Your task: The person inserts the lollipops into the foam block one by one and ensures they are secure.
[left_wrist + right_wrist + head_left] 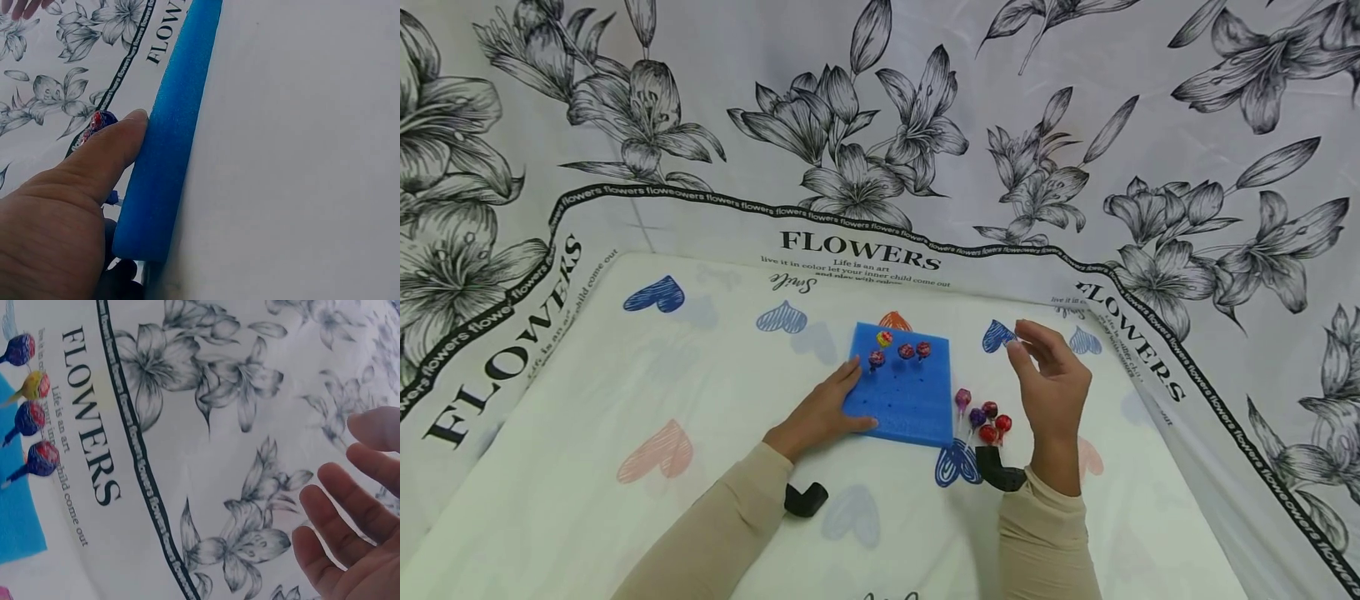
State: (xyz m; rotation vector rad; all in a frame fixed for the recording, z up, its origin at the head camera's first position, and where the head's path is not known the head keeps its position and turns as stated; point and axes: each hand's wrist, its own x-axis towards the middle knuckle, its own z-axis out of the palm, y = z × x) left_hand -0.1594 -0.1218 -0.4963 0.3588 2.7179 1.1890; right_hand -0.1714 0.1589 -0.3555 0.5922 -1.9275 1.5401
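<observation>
My left hand rests at the left edge of a blue foam block, its thumb pressing near the close left corner and its fingers along the side. Several wrapped lollipops stand upright in the block's far part, among them a yellow-and-red lollipop; small holes dot the foam nearer me. In the left wrist view the thumb touches the block's edge. Raised to the right of the block is my right hand, thumb and forefinger tips close together. Nothing shows in its loosely bent fingers in the right wrist view.
Several loose lollipops, purple and red, lie right of the block, close to my right wrist. A black curved piece sits by each wrist. The white cloth has printed hearts; a flower-patterned curtain hangs behind.
</observation>
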